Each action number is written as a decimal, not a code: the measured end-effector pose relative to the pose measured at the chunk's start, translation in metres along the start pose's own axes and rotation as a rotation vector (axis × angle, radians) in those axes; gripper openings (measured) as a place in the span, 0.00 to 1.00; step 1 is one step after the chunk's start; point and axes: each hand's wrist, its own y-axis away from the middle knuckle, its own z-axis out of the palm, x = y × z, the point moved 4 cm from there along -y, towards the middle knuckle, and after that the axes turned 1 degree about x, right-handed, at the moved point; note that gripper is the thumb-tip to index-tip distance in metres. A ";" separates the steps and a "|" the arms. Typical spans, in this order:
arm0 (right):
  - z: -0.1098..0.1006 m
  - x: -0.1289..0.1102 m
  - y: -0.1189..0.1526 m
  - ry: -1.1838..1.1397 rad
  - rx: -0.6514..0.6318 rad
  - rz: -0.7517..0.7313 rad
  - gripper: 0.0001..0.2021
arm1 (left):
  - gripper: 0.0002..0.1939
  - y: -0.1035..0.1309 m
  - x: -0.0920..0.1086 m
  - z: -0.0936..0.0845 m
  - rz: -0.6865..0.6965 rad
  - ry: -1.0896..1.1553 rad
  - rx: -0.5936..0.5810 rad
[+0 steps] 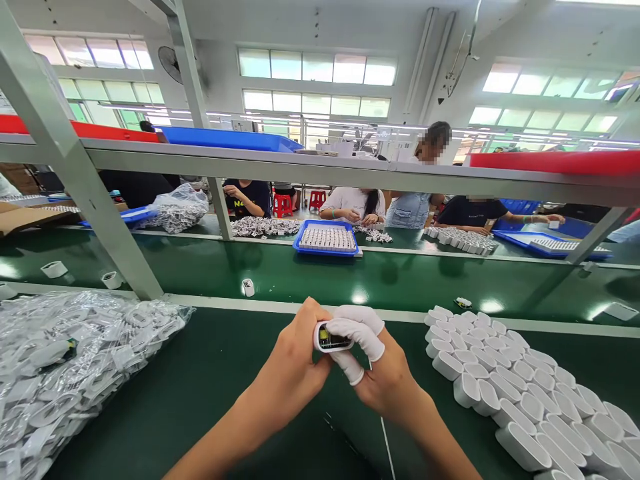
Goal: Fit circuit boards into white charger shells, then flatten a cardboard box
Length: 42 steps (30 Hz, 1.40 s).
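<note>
Held up over the green table is a small white oval plastic housing (317, 339), its open end facing me with a circuit board (334, 340) and a yellow part showing inside. My left hand (295, 360) grips it from the left, bare fingers closed around its side. White finger cots cover the thumb and fingers of my right hand (380, 360), which are pressed on the housing's right side and rim. Many white oval housings (520, 380) stand packed together to the right. On the left lies a clear bag (85, 367) full of white plastic parts.
Behind a pale divider runs a green conveyor (280, 273) with scattered housings (249, 287) and a small circuit board (463, 303). A metal frame post (95, 180) and shelf beam (310, 170) cross ahead. Across, several people work near a blue tray (326, 252) of white parts.
</note>
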 end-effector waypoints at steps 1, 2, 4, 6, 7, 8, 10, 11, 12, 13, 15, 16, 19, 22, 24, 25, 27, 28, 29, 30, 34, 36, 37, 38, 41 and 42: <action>-0.001 0.000 -0.001 -0.017 0.019 -0.010 0.17 | 0.16 0.000 0.001 -0.001 0.007 -0.005 0.010; -0.001 -0.001 -0.001 -0.036 0.030 -0.018 0.18 | 0.16 0.000 0.002 -0.002 0.014 -0.008 0.022; 0.000 0.000 -0.001 -0.064 0.036 -0.023 0.18 | 0.16 0.000 0.004 -0.003 0.025 -0.003 0.037; 0.002 0.002 0.000 -0.075 0.045 -0.018 0.18 | 0.15 0.000 0.005 -0.004 0.017 0.013 0.027; 0.003 0.003 0.002 -0.074 0.066 -0.013 0.19 | 0.14 0.000 0.005 -0.004 0.005 0.025 0.021; 0.004 0.004 0.003 -0.072 0.102 -0.003 0.19 | 0.14 0.000 0.005 -0.003 -0.009 0.037 0.018; 0.004 0.005 0.005 -0.071 0.171 0.023 0.19 | 0.13 0.000 0.003 -0.003 -0.037 0.063 0.024; 0.004 0.006 0.005 -0.075 0.189 0.035 0.18 | 0.13 -0.001 0.003 -0.003 -0.050 0.074 0.028; 0.005 0.006 0.005 -0.082 0.190 0.047 0.17 | 0.13 -0.001 0.002 -0.003 -0.061 0.083 0.027; 0.005 0.006 0.005 -0.089 0.181 0.059 0.16 | 0.12 -0.001 0.001 -0.003 -0.074 0.090 0.018; 0.005 0.007 0.004 -0.097 0.163 0.082 0.15 | 0.12 -0.003 0.000 -0.002 -0.112 0.098 -0.004; 0.004 0.008 0.004 -0.100 0.158 0.091 0.16 | 0.12 -0.003 -0.002 -0.002 -0.141 0.101 -0.014; 0.003 0.009 0.004 -0.109 0.116 0.097 0.16 | 0.15 -0.002 -0.005 -0.002 -0.221 0.108 -0.035; 0.004 0.015 0.004 -0.218 0.106 0.179 0.12 | 0.20 0.000 -0.006 0.001 -0.178 0.052 -0.044; 0.007 0.025 0.005 -0.443 0.188 0.366 0.08 | 0.25 0.001 -0.004 0.001 -0.054 -0.055 0.070; 0.010 0.030 0.008 -0.599 0.237 0.501 0.07 | 0.26 0.001 -0.001 0.000 0.030 -0.127 0.153; 0.021 0.039 0.015 -0.933 0.292 0.781 0.11 | 0.24 0.003 0.005 0.000 0.194 -0.263 0.277; 0.028 0.040 0.018 -1.081 0.284 0.895 0.12 | 0.23 0.003 0.008 0.001 0.254 -0.311 0.300; 0.034 0.039 0.021 -1.206 0.261 0.984 0.13 | 0.21 0.003 0.010 0.001 0.296 -0.338 0.294; 0.040 0.037 0.023 -1.304 0.238 1.049 0.12 | 0.21 0.003 0.012 0.002 0.321 -0.340 0.279; 0.051 0.027 0.029 -1.507 0.239 1.186 0.10 | 0.25 0.003 0.014 -0.003 0.315 -0.240 0.217; 0.053 0.023 0.030 -1.526 0.247 1.212 0.12 | 0.25 0.002 0.011 -0.005 0.263 -0.212 0.197; 0.053 0.022 0.029 -1.517 0.243 1.210 0.13 | 0.26 0.001 0.008 -0.005 0.230 -0.201 0.183; 0.053 0.023 0.029 -1.493 0.239 1.199 0.12 | 0.26 0.000 0.004 -0.005 0.194 -0.189 0.165; 0.053 0.042 0.030 -1.280 0.229 1.104 0.12 | 0.27 -0.007 -0.012 -0.005 0.047 -0.184 0.062; 0.053 0.055 0.031 -1.107 0.219 1.070 0.13 | 0.27 -0.009 -0.019 -0.006 -0.015 -0.210 -0.004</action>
